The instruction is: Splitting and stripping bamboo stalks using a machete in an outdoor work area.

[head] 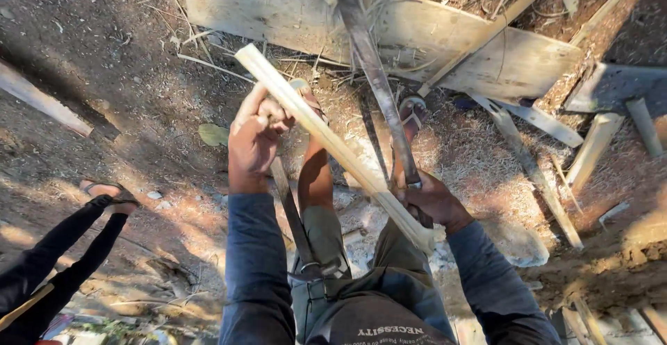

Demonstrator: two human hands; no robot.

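Observation:
My left hand [256,136] grips a long pale split strip of wood [326,140] near its far end. The strip slants from upper left down to my lap at lower right. My right hand [432,202] is closed around the handle of a long dark blade [372,67], which points away from me, its edge lying close beside the strip's lower part. Both arms are in dark blue sleeves. My legs and sandalled feet show beneath the strip.
A wide weathered plank [486,60] lies ahead on the dirt, with thin wood strips and offcuts [590,150] scattered to the right. Another person's dark-clad leg and sandalled foot [104,195] reach in from the left. A plank end [42,102] lies at far left.

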